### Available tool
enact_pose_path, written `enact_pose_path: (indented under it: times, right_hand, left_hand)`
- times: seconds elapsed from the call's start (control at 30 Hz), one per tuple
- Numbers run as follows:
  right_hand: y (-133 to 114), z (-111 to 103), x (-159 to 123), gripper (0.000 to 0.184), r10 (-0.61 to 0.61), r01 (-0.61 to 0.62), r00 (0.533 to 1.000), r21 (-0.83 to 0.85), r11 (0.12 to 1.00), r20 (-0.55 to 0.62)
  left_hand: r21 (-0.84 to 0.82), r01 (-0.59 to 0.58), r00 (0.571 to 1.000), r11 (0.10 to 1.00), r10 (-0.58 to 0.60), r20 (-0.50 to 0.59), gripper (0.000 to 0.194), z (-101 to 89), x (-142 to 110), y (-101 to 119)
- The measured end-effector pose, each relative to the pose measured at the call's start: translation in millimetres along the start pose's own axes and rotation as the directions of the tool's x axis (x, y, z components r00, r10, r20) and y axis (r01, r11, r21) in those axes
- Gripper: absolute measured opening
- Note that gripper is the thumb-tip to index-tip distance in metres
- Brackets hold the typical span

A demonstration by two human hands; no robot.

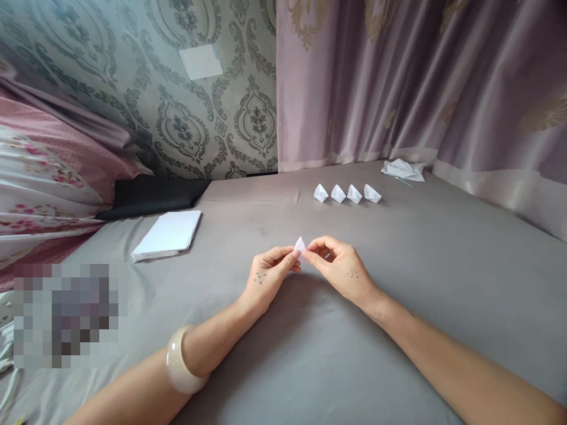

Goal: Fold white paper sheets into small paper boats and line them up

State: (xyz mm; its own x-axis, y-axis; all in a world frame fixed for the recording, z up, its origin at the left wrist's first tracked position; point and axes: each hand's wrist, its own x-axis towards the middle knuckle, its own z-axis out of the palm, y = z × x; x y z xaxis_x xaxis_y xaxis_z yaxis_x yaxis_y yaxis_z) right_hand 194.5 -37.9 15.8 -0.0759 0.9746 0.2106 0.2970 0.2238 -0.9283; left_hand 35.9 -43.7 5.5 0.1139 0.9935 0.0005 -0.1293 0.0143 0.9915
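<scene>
A small piece of folded white paper is pinched between my two hands, its pointed tip up. My left hand grips its left side with thumb and fingers, and a pale bangle circles that wrist. On the other side, my right hand holds the paper's right edge between thumb and index finger. Part of the paper is covered by the fingertips. Beyond the hands, several folded paper boats stand in a row on the grey sheet.
To the left lies a stack of white paper, with a black cloth-like item behind it. Crumpled or folded white papers rest at the far right by the curtain. A patterned wall bounds the back.
</scene>
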Motion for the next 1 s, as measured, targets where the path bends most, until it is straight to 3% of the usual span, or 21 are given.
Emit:
enact_pose_path:
  times: [0.43,0.6,0.77,1.0]
  right_hand:
    - [-1.9,-1.0,-3.4,0.017,0.045,-0.042,0.998,-0.049,0.998,0.045]
    - [1.4,-1.8,-3.2,0.015,0.015,-0.015,1.000,-0.086,0.996,-0.005]
    - [-0.2,-2.5,-2.3,0.017,0.139,-0.139,0.986,-0.014,0.990,0.090]
    - [-3.3,-1.7,-4.0,0.015,0.118,-0.120,0.989,0.023,0.992,0.093]
  left_hand:
    - [0.222,-0.113,0.994,0.968,0.112,0.018,0.023,0.0,-2.2,0.1]
    - [0.253,-0.138,0.990,0.958,0.140,0.011,0.022,-0.7,-2.4,-2.0]
    - [0.294,-0.194,0.980,0.936,0.196,0.025,0.020,-0.7,-1.6,-5.2]
    - [0.372,-0.286,0.958,0.883,0.277,0.079,0.021,-2.2,-3.9,-8.3]
